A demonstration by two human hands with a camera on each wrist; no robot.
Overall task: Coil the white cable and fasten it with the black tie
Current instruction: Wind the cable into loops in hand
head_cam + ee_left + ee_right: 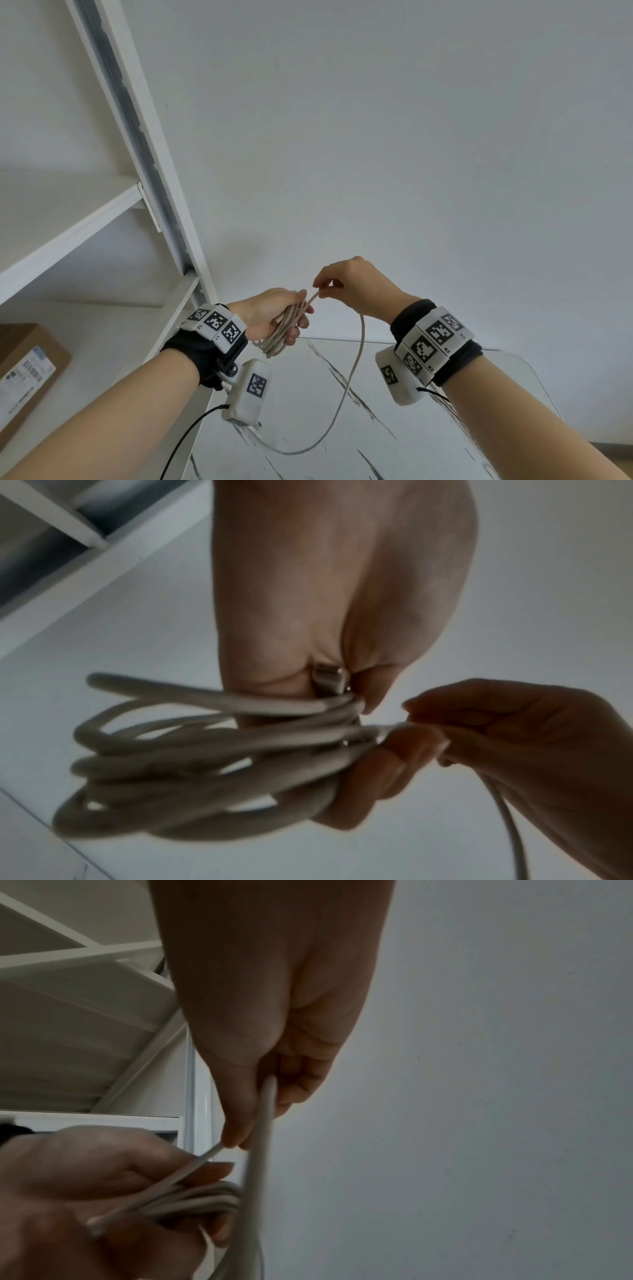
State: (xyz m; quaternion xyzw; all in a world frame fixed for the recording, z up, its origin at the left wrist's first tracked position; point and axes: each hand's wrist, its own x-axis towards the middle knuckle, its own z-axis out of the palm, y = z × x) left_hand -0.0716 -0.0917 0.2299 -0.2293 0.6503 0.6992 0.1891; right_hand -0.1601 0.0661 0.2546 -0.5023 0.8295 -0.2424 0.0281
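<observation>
My left hand (281, 317) grips a bundle of several loops of the white cable (284, 330), raised above the table. In the left wrist view the loops (205, 764) fan out to the left of my curled fingers, and a metal plug (329, 680) sits in the palm. My right hand (346, 282) pinches one strand of the cable (212, 1153) just beside the left fingertips. From there the loose cable (346, 387) hangs in a long curve down to the table and back under the left wrist. No black tie shows in any view.
A white marble-patterned table (394, 428) with dark veins lies below my hands. White metal shelving (137, 137) stands at the left against a plain white wall. A cardboard box (27, 370) with a label sits on the lower shelf at far left.
</observation>
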